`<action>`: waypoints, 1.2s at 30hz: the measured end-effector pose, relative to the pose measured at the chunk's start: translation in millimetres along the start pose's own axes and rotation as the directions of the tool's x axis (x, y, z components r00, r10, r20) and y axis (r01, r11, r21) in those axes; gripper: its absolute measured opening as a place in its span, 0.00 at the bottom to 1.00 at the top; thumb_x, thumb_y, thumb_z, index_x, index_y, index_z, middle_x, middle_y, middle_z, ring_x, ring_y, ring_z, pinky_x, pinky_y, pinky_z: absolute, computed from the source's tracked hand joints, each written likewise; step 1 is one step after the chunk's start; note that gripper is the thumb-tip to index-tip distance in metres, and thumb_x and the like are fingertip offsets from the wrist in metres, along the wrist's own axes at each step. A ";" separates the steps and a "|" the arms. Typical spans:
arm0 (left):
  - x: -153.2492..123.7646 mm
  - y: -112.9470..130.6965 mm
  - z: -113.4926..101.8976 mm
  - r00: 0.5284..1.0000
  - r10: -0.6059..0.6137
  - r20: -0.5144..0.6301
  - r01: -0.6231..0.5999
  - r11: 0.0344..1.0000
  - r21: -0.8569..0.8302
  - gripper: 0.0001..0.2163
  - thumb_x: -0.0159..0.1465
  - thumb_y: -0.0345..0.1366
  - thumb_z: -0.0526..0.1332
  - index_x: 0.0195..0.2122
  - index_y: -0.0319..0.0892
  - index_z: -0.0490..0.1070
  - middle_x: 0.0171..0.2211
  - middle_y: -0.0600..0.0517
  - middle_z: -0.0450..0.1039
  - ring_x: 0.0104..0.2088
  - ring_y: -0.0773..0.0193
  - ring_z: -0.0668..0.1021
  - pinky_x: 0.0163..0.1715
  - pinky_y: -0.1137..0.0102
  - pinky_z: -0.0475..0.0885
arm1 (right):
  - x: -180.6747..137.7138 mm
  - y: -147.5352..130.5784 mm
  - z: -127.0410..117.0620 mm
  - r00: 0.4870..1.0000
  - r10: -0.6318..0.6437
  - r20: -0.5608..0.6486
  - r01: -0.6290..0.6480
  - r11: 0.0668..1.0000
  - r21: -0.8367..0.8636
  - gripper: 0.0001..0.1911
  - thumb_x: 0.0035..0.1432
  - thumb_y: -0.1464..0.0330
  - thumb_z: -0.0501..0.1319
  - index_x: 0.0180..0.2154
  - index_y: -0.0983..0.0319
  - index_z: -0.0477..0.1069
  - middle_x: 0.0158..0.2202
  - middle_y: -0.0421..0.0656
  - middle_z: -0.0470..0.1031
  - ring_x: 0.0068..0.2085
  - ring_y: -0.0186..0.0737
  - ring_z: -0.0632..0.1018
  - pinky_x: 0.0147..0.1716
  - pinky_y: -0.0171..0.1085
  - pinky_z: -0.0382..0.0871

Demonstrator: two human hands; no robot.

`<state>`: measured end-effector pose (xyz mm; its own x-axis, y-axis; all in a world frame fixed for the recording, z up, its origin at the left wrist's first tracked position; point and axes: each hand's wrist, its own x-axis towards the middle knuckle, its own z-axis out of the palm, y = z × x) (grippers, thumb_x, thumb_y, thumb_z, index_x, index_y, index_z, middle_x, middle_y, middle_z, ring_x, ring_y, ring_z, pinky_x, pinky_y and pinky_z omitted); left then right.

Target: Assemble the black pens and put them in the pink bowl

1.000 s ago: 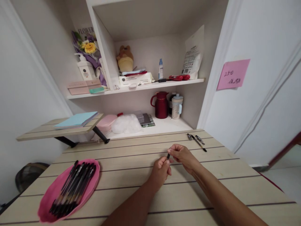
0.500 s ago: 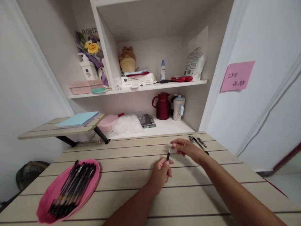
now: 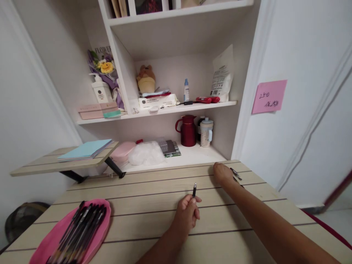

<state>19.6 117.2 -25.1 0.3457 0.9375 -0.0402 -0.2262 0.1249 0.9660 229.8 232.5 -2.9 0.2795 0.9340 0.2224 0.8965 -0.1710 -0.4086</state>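
My left hand (image 3: 184, 216) is closed around a pen (image 3: 194, 190), whose dark front end and silver tip point up out of the fist. Over by the back right of the table, my right hand (image 3: 223, 176) is down among small pen parts (image 3: 235, 173). Its fingers face away from me, so I cannot see whether they hold anything. One dark piece is partly covered by that hand. On the left, several black pens (image 3: 82, 231) lie bundled in a pink tray (image 3: 106, 216).
The slatted wooden table (image 3: 154, 200) backs onto a shelf unit. On its lower shelf stand a red jug (image 3: 188, 131), a speckled cup (image 3: 206, 132) and a white plastic bag (image 3: 147, 153). A small raised shelf (image 3: 35, 163) carrying blue paper (image 3: 85, 149) overhangs the back left.
My right hand has moved from beside the pen tip to the parts at the back right. The left hand keeps its grip on the pen. The view has tilted up slightly.
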 end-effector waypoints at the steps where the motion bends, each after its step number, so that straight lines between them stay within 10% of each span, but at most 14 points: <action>1: 0.1 -0.2 -0.2 1.000 -0.001 0.001 0.001 1.000 -0.008 0.18 0.56 0.50 0.56 0.36 0.38 0.66 0.14 0.60 0.61 0.08 0.79 0.52 0.10 0.78 0.43 | -3.4 -2.4 1.5 1.000 -0.001 0.014 0.000 1.000 0.007 0.12 0.48 0.80 0.55 0.37 0.70 0.71 0.39 0.63 0.72 0.46 0.54 0.72 0.41 0.45 0.62; 11: 0.6 0.4 -1.5 0.999 0.013 0.042 -0.013 1.000 -0.008 0.18 0.56 0.50 0.57 0.37 0.38 0.65 0.14 0.61 0.61 0.08 0.79 0.52 0.10 0.79 0.43 | -59.3 -33.2 -17.7 0.978 -0.079 0.193 0.007 0.938 0.347 0.06 0.51 0.68 0.54 0.26 0.63 0.66 0.25 0.45 0.73 0.28 0.38 0.74 0.27 0.34 0.64; 16: -1.5 0.6 -0.5 0.997 0.037 0.071 -0.039 0.999 0.033 0.17 0.57 0.49 0.55 0.37 0.38 0.65 0.13 0.61 0.60 0.08 0.79 0.51 0.10 0.78 0.42 | -81.9 -49.2 -40.6 0.990 -0.101 0.094 -0.054 0.340 0.939 0.13 0.46 0.59 0.60 0.26 0.61 0.63 0.20 0.39 0.68 0.20 0.31 0.66 0.19 0.32 0.57; 18: -1.2 -0.1 -0.5 0.996 0.052 0.070 -0.055 0.998 0.043 0.18 0.56 0.49 0.55 0.36 0.38 0.65 0.13 0.61 0.60 0.08 0.79 0.52 0.10 0.78 0.42 | -87.3 -56.1 -45.2 0.995 -0.080 0.055 -0.033 0.255 0.966 0.15 0.43 0.58 0.63 0.27 0.62 0.64 0.21 0.39 0.68 0.20 0.30 0.65 0.19 0.32 0.56; 36: -0.3 0.4 -0.7 0.997 0.031 0.070 -0.034 0.998 0.049 0.18 0.55 0.49 0.56 0.37 0.38 0.65 0.13 0.61 0.60 0.08 0.79 0.52 0.10 0.78 0.42 | -99.7 -69.8 -44.8 0.994 -0.101 0.052 -0.019 0.299 0.954 0.19 0.42 0.57 0.63 0.33 0.62 0.66 0.22 0.37 0.66 0.22 0.31 0.66 0.19 0.32 0.57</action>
<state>18.8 117.2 -24.9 0.4019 0.9157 0.0073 -0.1931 0.0769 0.9782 154.7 137.3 43.1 0.1691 0.9615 0.2164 -0.0648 0.2299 -0.9710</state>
